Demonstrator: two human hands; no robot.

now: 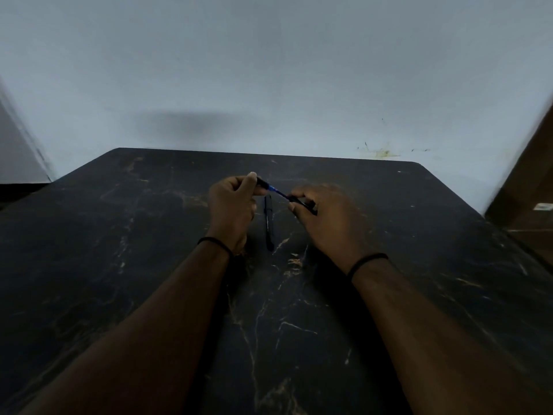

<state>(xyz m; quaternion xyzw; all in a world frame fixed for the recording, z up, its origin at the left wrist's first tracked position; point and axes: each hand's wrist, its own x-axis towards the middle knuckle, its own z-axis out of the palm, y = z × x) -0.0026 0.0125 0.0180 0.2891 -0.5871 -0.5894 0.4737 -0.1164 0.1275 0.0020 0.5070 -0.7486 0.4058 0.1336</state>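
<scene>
Above the middle of a black marbled table (pixel 119 265), both hands hold one thin pen part (pixel 278 193) that is blue between black ends. My left hand (pixel 233 208) pinches its far-left black end between thumb and fingers. My right hand (pixel 326 217) pinches the near-right black end. A black pen body (pixel 269 223) lies flat on the table between the two hands, pointing away from me. Each wrist wears a thin black band.
A pale wall stands just behind the table's far edge, with a yellowish stain (pixel 384 152) at the right. A brown wooden piece of furniture (pixel 526 187) stands beyond the table's right edge. The room is dim.
</scene>
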